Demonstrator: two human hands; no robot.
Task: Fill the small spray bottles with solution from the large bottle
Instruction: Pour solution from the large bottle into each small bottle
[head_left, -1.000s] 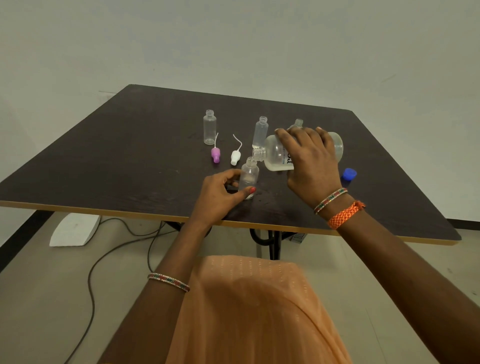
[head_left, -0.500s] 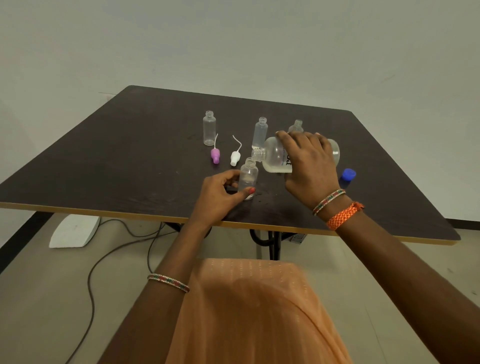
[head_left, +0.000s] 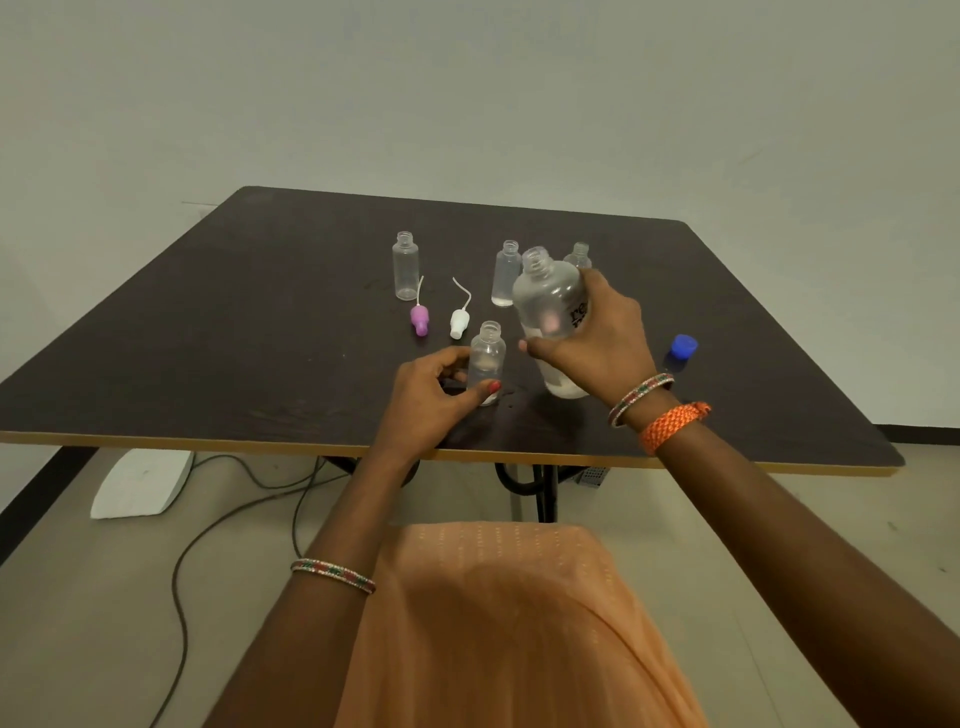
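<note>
Nearest is an orange garment (head_left: 519, 623) over the person's lap, above a pale floor where dark cables (head_left: 182, 571) run past a white wedge-shaped object (head_left: 140, 483). The dark wood-grain table (head_left: 208, 338) has a light edge band along its near side. Just past that edge, the left hand (head_left: 431, 400) curls its thumb and fingers round a small open spray bottle (head_left: 487, 358) standing upright on the tabletop. Beside it, the right hand (head_left: 597, 338) grips the large bottle (head_left: 550, 312), uncapped and nearly upright, leaning slightly left; whether its base touches the table cannot be told. A blue cap (head_left: 682, 347) lies to the right. Farther back lie a pink spray top (head_left: 420, 319) and a white spray top (head_left: 459, 322), then three more small open bottles (head_left: 405, 265) stand. A plain pale wall (head_left: 467, 104) rises behind.
</note>
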